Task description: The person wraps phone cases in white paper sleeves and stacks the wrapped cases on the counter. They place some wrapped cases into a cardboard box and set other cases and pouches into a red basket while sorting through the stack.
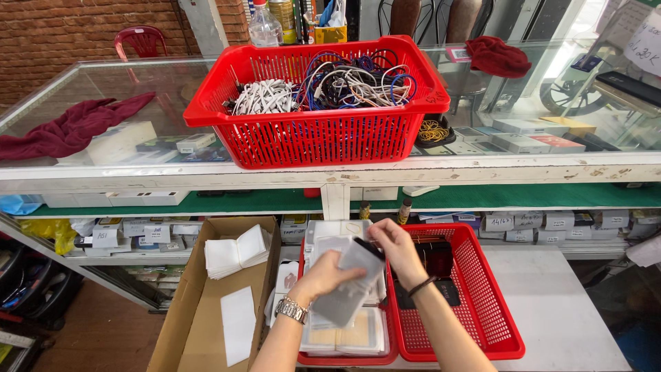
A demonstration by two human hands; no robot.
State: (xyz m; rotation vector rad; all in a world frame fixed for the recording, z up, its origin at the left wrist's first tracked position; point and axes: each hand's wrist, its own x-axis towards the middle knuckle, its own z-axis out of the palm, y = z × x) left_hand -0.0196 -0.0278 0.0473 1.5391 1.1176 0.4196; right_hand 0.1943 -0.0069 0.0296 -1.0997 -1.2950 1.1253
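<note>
Brick wall [76, 27] and a red chair [141, 40] stand at the far left, behind a long glass counter [103, 83]. On its glass, far left, lies a maroon cloth [65, 127]. Nearer and lower, a cardboard box [206, 310] holds stacks of white sleeves [237, 253].

Just right of the box, the left hand [329, 275], with a metal watch [292, 309] on its wrist, has its grip closed on a clear pouch [352, 282], held tilted above a low red tray [344, 357] filled with flat packets [344, 336]. The right hand [394, 246] pinches the pouch's upper right corner, a dark band [420, 284] round its wrist. So the pouch sits between both hands, near the middle, over the tray.

Far above them, on the counter's top, a big red basket [317, 134] holds tangled cables [330, 86], white, blue and dark.

Right of the hands, a second red basket [475, 303] rests on a grey tabletop [558, 310], touching the tray, with dark items [434, 258] inside. Far right on the glass lies another maroon cloth [497, 55].
</note>
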